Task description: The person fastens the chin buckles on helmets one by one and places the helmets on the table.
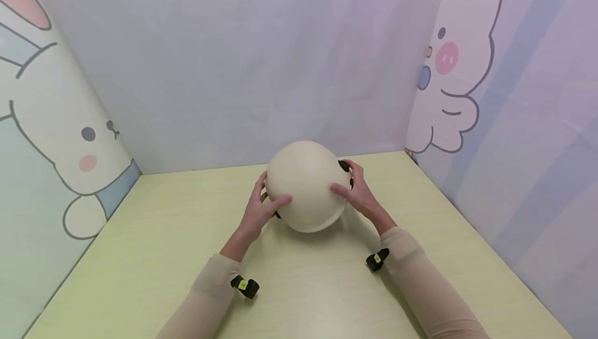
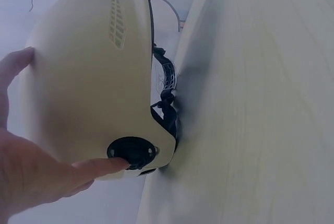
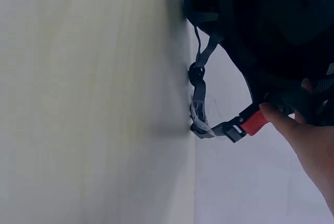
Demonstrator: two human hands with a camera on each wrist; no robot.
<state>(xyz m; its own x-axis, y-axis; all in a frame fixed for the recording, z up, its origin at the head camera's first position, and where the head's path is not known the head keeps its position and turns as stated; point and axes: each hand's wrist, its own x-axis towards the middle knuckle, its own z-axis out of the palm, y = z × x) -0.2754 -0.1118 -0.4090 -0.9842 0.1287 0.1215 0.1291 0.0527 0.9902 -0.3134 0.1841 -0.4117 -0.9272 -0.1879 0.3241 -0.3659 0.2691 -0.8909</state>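
Observation:
A cream helmet [image 1: 306, 186] is held between both hands over the far half of the table, its smooth shell toward me in the head view. My left hand [image 1: 259, 209] grips its left side, thumb on the shell; in the left wrist view a finger touches the black oval side piece [image 2: 133, 152]. My right hand [image 1: 359, 188] holds the opposite side, thumb on the shell. The right wrist view shows the dark padded inside [image 3: 282, 20], with fingers at the rim beside a red buckle [image 3: 254, 123]. Black chin straps [image 3: 198, 93] hang down by the table.
The pale wooden table [image 1: 303, 292] is bounded by a grey cloth wall [image 1: 233, 69] behind. Side walls carry a cartoon rabbit [image 1: 70, 136] at left and another white cartoon figure [image 1: 462, 58] at right. Small black wrist devices [image 1: 245, 286] sit at both sleeves.

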